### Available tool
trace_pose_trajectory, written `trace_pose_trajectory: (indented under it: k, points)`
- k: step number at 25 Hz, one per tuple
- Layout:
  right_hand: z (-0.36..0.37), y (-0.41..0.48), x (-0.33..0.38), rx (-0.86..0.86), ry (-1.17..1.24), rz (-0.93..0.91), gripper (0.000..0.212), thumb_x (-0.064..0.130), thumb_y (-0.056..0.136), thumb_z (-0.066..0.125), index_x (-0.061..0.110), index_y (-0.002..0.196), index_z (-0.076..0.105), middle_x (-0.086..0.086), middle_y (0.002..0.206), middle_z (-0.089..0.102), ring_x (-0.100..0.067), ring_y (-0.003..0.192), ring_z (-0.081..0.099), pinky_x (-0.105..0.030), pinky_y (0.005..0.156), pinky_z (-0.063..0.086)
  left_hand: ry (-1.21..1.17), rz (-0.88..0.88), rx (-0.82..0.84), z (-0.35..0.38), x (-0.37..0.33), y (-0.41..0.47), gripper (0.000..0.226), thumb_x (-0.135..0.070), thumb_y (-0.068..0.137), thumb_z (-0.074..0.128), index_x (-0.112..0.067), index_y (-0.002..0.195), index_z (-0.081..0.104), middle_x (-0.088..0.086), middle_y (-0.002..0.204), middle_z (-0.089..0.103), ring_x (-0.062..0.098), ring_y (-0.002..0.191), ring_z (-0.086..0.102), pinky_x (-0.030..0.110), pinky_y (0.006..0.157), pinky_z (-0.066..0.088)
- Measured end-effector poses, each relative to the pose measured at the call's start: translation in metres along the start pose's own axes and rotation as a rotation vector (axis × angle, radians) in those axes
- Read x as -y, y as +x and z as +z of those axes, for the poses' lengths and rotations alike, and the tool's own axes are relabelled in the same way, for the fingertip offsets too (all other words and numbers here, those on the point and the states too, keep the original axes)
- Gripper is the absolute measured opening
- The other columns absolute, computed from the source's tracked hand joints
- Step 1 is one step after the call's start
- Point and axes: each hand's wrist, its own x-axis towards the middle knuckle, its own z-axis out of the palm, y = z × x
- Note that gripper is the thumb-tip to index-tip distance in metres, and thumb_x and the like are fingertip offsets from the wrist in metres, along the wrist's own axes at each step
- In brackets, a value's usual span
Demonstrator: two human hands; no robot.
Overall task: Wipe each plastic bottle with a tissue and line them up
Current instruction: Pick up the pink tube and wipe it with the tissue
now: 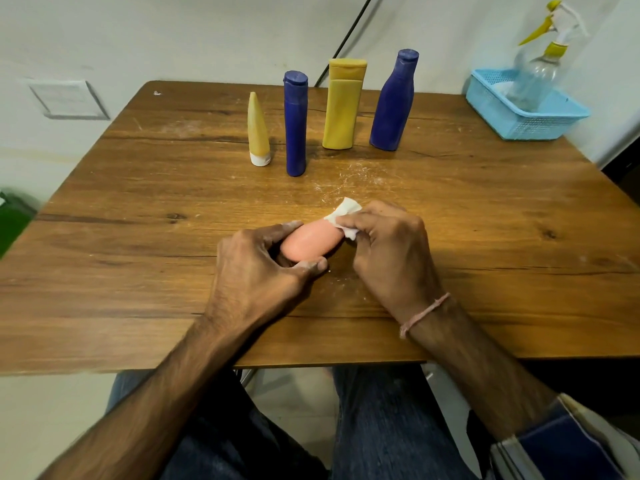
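Note:
A small pink bottle (311, 242) lies on its side just above the wooden table (138, 237), held at its left end by my left hand (258, 268). My right hand (391, 247) presses a white tissue (344, 213) against the bottle's right end. Farther back stands a row of upright bottles: a yellow tapered tube on its white cap (258, 131), a tall blue bottle (295, 124), a yellow flip-cap bottle (343, 105) and a curved blue bottle (394, 102).
A light blue plastic basket (530, 119) at the table's far right corner holds a clear spray bottle with a yellow trigger (540, 71). White dust streaks mark the tabletop near the hands. A black cable runs down the wall behind the bottles.

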Motion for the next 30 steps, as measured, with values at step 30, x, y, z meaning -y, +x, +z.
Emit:
trace_pose_trajectory:
  k: [30]
  points:
    - [0.008, -0.007, 0.012, -0.092, 0.093, 0.113, 0.03, -0.006, 0.08, 0.07, 0.008, 0.106, 0.076, -0.005, 0.1, 0.073, -0.015, 0.091, 0.067, -0.017, 0.083, 0.053, -0.166, -0.156, 0.098, 0.001, 0.004, 0.004, 0.055, -0.052, 0.065, 0.09, -0.029, 0.113, 0.078, -0.004, 0.086, 0.08, 0.011, 0.072, 0.074, 0.039, 0.067, 0.062]
